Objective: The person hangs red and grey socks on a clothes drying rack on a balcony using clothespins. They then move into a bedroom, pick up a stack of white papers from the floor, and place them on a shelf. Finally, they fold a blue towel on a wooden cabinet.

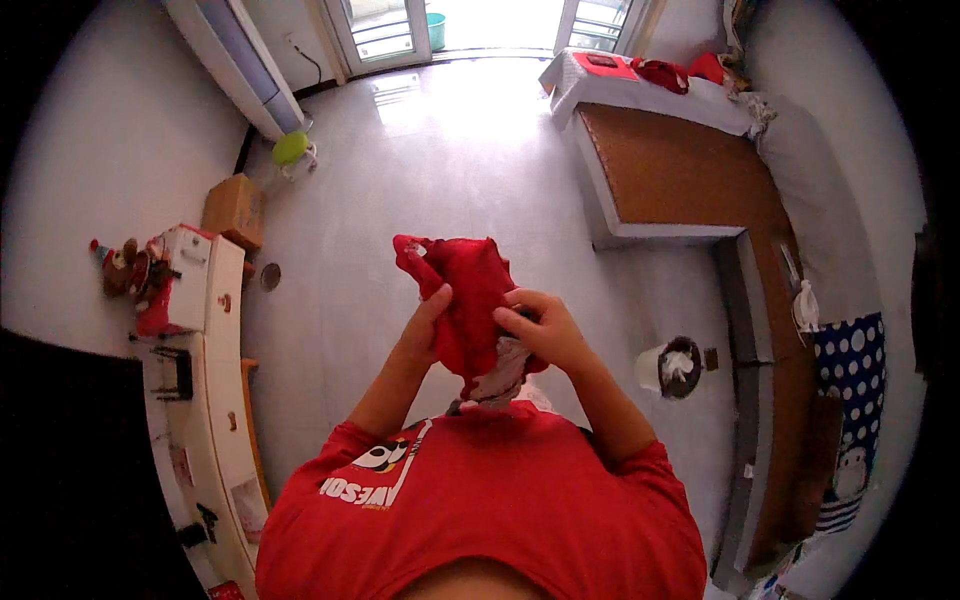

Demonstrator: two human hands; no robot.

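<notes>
A crumpled red cloth (468, 285), perhaps a garment, is held up in front of my chest between both hands. My left hand (428, 322) grips its left side, thumb on top and the other fingers hidden behind the fabric. On the opposite side my right hand (545, 328) pinches the cloth with thumb and forefinger. Below the right hand hangs a bunched greyish cloth (503, 372); whether it is part of the red piece I cannot tell. A small pale patch shows at the red cloth's upper left corner.
A trash bin (650, 370) with a white bag stands on the floor to the right, beside a long brown-topped sofa (665, 170). Along the left are a white cabinet (222, 300), a cardboard box (235, 210) and a green stool (291, 149). Glass doors (385, 30) are at the far end.
</notes>
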